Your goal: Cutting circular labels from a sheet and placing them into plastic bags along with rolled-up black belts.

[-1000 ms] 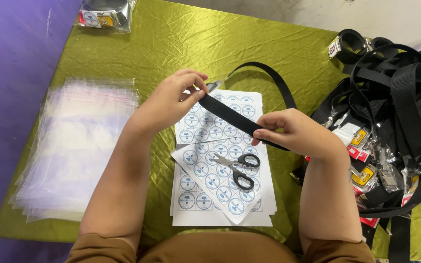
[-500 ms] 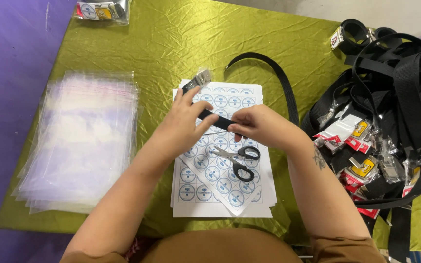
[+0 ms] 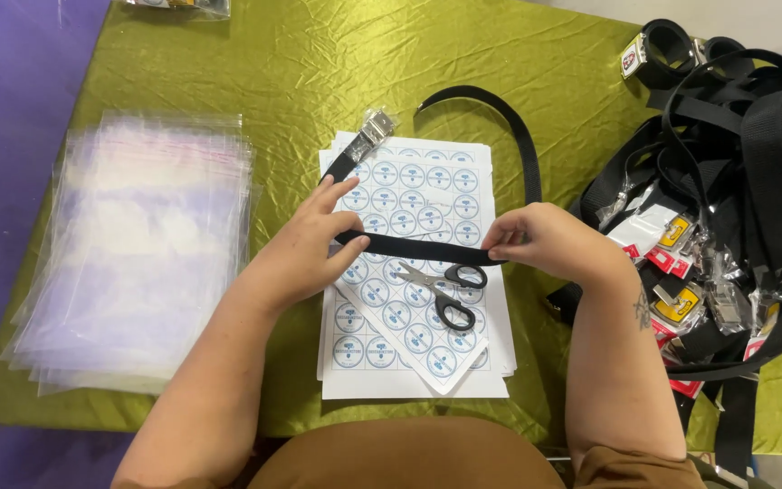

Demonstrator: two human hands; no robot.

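1. Hands hold a black webbing strap (image 3: 418,248) stretched level between them, just above the sticker sheets (image 3: 427,195).
2. Left hand (image 3: 305,249) has its fingers clamped on the strap's left part, thumb beneath.
3. Right hand (image 3: 549,243) pinches the strap's right fold, fingertips together on it.
4. Strap's metal buckle (image 3: 376,127) lies at the sheets' upper left corner.
5. Black-handled scissors (image 3: 441,288) rest on the sheets, just below the strap.
6. Clear plastic bags (image 3: 138,244) are stacked to the left on the green tabletop (image 3: 273,72); a heap of black straps (image 3: 753,154) sits to the right.
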